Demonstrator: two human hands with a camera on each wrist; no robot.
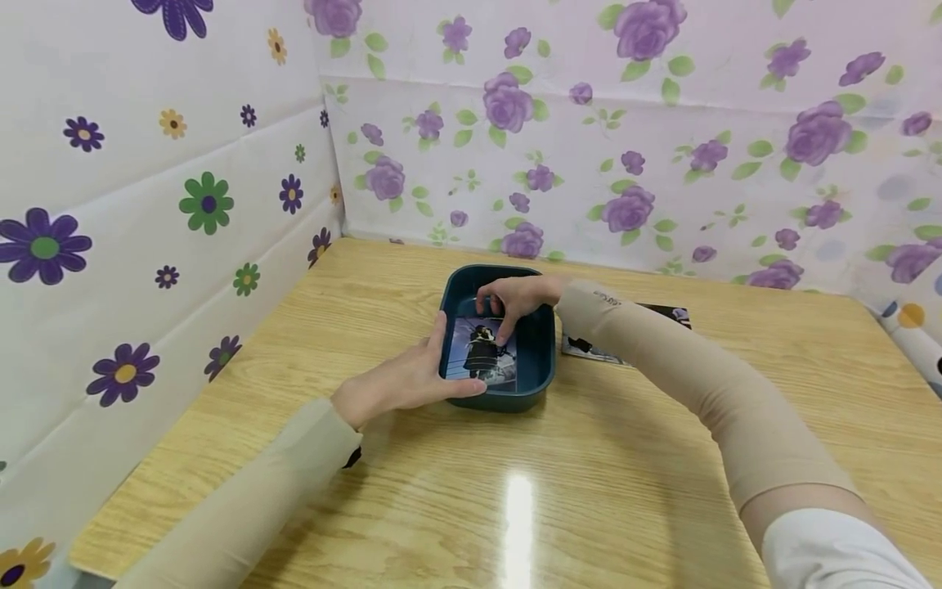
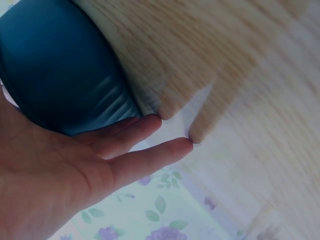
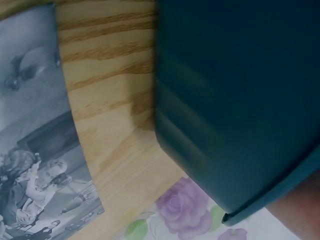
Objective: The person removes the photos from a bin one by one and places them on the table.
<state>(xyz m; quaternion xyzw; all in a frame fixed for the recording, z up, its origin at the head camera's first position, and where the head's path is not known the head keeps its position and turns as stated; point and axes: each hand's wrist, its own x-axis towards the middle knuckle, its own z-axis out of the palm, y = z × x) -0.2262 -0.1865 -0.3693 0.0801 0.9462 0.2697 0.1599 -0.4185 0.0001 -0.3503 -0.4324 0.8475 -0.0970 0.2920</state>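
Observation:
A dark teal plastic bin (image 1: 537,360) stands on the table, with a picture card (image 1: 471,352) lying flat inside, showing a dark figure against pale blue. My left hand (image 1: 401,380) rests against the bin's near left corner, thumb along the front rim. In the left wrist view its fingers (image 2: 150,155) lie nearly straight beside the bin's outer wall (image 2: 65,65). My right hand (image 1: 518,298) reaches over the far right rim into the bin. Its thumb points down onto the card's right part, apart from the bent fingers. The right wrist view hides these fingers behind the bin wall (image 3: 235,90).
Right of the bin, another printed picture (image 1: 589,350) lies on the wooden table (image 1: 412,507), partly covered by the right forearm. The right wrist view shows this picture (image 3: 40,125) apart from the bin. Flowered sheets (image 1: 441,164) hang behind and to the left.

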